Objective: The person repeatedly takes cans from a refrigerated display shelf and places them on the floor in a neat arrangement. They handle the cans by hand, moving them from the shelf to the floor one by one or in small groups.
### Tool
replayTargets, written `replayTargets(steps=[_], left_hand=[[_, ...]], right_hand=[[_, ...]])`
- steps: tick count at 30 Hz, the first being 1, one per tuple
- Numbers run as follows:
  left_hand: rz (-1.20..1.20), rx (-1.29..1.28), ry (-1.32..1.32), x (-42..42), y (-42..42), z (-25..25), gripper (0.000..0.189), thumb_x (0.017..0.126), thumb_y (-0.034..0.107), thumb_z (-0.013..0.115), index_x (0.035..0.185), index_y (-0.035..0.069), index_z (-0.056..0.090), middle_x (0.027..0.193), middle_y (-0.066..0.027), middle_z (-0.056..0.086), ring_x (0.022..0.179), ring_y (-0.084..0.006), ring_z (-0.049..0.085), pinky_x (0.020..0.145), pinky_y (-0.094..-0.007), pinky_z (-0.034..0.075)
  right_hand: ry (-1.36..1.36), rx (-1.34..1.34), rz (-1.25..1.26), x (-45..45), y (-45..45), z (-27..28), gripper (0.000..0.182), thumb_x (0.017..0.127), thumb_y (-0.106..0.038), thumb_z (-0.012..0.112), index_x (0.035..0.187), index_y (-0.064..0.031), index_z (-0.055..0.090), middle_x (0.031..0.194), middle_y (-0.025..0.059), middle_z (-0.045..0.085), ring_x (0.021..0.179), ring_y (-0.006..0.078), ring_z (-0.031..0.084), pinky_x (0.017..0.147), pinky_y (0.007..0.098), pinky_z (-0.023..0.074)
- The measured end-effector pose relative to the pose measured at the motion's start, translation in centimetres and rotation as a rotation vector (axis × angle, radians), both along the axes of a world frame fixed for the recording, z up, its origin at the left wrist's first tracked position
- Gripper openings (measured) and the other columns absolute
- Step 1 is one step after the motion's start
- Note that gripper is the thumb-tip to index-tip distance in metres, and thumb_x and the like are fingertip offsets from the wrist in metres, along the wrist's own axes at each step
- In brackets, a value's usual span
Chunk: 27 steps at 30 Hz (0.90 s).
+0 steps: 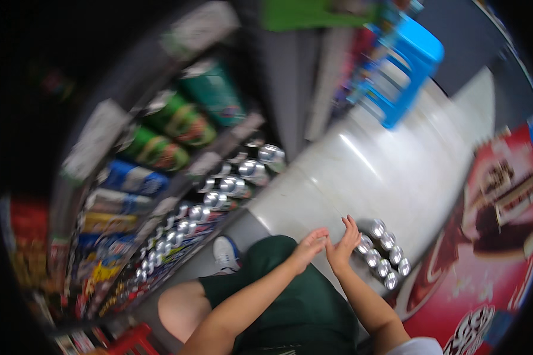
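My left hand (312, 251) reaches over my knee with nothing visible in it. Close beside it, my right hand (345, 245) is raised with its fingers extended. The fingertips of the two hands meet or nearly meet; blur hides which. To the right of my right hand, several drink cans (383, 267) stand in tight rows on the pale floor (302, 195), their silver tops up. On my left, more silver-topped cans (215, 199) line the lowest level of a store shelf (200, 164). My knees, in dark green shorts (288, 297), are bent beneath my arms.
Upper shelf levels hold green cans (177, 120) and blue packs (135, 177). A blue plastic stool (408, 66) stands ahead on the floor. At the right is a red printed panel (484, 257). Part of a red plastic object (133, 339) shows at lower left.
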<state>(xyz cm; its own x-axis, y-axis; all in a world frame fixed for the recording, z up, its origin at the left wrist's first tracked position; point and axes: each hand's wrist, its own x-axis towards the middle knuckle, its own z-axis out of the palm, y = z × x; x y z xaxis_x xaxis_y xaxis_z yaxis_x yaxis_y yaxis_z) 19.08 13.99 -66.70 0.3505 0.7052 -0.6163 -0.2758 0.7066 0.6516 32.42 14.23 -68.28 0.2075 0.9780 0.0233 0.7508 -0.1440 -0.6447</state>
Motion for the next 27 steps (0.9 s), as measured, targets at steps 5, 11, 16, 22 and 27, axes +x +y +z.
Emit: replayTargets(steps=[5, 11, 16, 22, 27], left_hand=[[0.297, 0.569, 0.305, -11.1, 1.7, 10.5, 0.048, 0.094, 0.009, 0.057, 0.139, 0.006, 0.039, 0.137, -0.0083, 0.047, 0.125, -0.0171, 0.046, 0.101, -0.0323, 0.039], [0.88, 1.133, 0.829, -20.3, -1.1, 31.2, 0.057, 0.086, 0.003, 0.057, 0.138, 0.005, 0.033, 0.142, -0.013, 0.04, 0.131, -0.0231, 0.04, 0.104, -0.0377, 0.033], [1.216, 1.394, 1.264, -24.9, -3.3, 36.4, 0.074, 0.079, -0.003, 0.054, 0.145, 0.006, 0.021, 0.153, -0.016, 0.023, 0.141, -0.0276, 0.023, 0.114, -0.0441, 0.016], [1.224, 1.308, 1.288, -27.1, -3.3, 38.0, 0.084, 0.077, -0.008, 0.054, 0.148, 0.005, 0.011, 0.156, -0.0139, 0.013, 0.145, -0.0286, 0.015, 0.115, -0.0458, 0.01], [1.192, 1.334, 1.281, -29.0, -3.1, 38.3, 0.084, 0.076, -0.005, 0.056, 0.147, 0.004, 0.013, 0.152, -0.0145, 0.019, 0.143, -0.0269, 0.018, 0.116, -0.0448, 0.015]], right_hand=[[0.487, 0.334, 0.407, -11.7, 7.3, 11.7, 0.045, 0.074, -0.006, 0.07, 0.116, -0.0033, 0.055, 0.131, 0.014, 0.051, 0.124, 0.0329, 0.045, 0.107, 0.0464, 0.0302], [0.884, 0.78, 0.844, -23.1, 9.8, 26.4, 0.036, 0.073, 0.003, 0.069, 0.107, -0.0004, 0.057, 0.121, 0.0182, 0.058, 0.114, 0.0348, 0.055, 0.098, 0.0423, 0.0428], [1.124, 0.913, 1.11, -28.7, 8.1, 35.9, 0.041, 0.073, 0.003, 0.069, 0.112, 0.0011, 0.056, 0.123, 0.0202, 0.056, 0.112, 0.0346, 0.058, 0.095, 0.0405, 0.0467], [1.205, 0.505, 1.312, -34.7, 7.0, 43.2, 0.065, 0.078, -0.01, 0.073, 0.134, -0.0009, 0.04, 0.137, 0.0188, 0.045, 0.127, 0.0307, 0.047, 0.1, 0.0427, 0.0421], [1.011, 0.459, 1.279, -40.2, 7.7, 46.5, 0.079, 0.073, -0.022, 0.079, 0.134, 0.0046, 0.035, 0.13, 0.0251, 0.051, 0.122, 0.0339, 0.052, 0.099, 0.0416, 0.0435]])
